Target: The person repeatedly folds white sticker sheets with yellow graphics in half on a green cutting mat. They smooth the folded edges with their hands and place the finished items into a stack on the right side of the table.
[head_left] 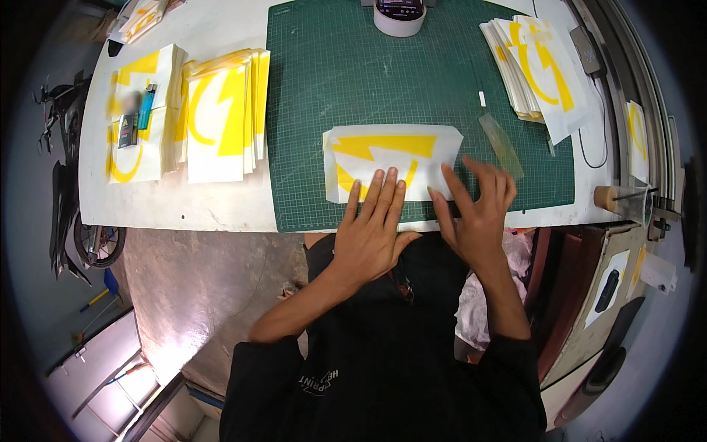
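Note:
A folded white paper sheet with yellow print, shaped like an envelope, lies near the front edge of the green cutting mat. My left hand rests flat on its lower middle, fingers stretched out and pressing the paper. My right hand is at its right end, with fingers bent and apart. The thumb and index finger of that hand come close to the paper's right edge; whether they touch it I cannot tell. Just right of the paper lies a clear plastic strip.
Stacks of similar yellow-and-white papers stand on the white table at left, a teal lighter on one. Another stack is at the far right. A phone rests on a white roll at the back.

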`<state>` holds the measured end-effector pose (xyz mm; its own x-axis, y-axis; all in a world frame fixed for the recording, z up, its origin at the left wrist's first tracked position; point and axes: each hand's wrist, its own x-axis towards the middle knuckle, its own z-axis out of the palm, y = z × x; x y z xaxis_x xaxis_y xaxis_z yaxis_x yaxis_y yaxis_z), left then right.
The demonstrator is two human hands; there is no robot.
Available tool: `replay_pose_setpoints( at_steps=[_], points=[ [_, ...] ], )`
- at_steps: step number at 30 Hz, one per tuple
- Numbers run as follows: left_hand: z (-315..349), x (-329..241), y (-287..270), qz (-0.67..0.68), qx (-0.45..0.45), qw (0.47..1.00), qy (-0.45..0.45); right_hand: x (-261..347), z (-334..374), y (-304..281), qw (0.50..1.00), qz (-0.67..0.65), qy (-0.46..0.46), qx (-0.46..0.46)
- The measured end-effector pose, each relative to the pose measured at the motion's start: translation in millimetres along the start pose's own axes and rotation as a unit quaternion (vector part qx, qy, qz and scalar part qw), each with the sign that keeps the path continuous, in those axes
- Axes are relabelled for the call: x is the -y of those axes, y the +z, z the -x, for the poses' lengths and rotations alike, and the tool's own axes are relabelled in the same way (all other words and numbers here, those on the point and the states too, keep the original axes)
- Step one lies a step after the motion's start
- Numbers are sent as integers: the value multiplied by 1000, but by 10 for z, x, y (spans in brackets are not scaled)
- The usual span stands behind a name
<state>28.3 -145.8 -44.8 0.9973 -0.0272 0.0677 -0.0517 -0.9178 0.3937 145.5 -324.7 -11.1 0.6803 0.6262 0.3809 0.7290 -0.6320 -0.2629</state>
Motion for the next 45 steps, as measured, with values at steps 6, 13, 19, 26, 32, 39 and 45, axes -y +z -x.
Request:
replay_pose_setpoints(
  at_steps=[6, 13, 19, 26, 32, 39, 45],
  points=[
    [1, -8, -10, -7, 3, 1000, -2, -83, -869, 268, 989, -110, -98, 29],
    [-79, 73, 33, 9, -34, 999, 9, -212, -950, 714, 995, -95, -31, 19],
    [-373, 399, -257, -28, -35, 999, -20, -133, -884, 751, 999, -45, -7, -10],
    [-360, 598, -220, -30, -10, 999, -39, 316, -703, 832, 968, -227, -100, 25],
    [-360, 606, -222, -53, -21, 997, -49, 359, -626, 765, 968, -190, -99, 131],
    [-325, 904, -599, 14, 88, 996, 9, 235, -662, 708, 964, -174, -122, 159],
    [-303, 1006, -769, -11, 97, 995, 30, 149, -709, 541, 958, -142, -127, 216]
  ],
)
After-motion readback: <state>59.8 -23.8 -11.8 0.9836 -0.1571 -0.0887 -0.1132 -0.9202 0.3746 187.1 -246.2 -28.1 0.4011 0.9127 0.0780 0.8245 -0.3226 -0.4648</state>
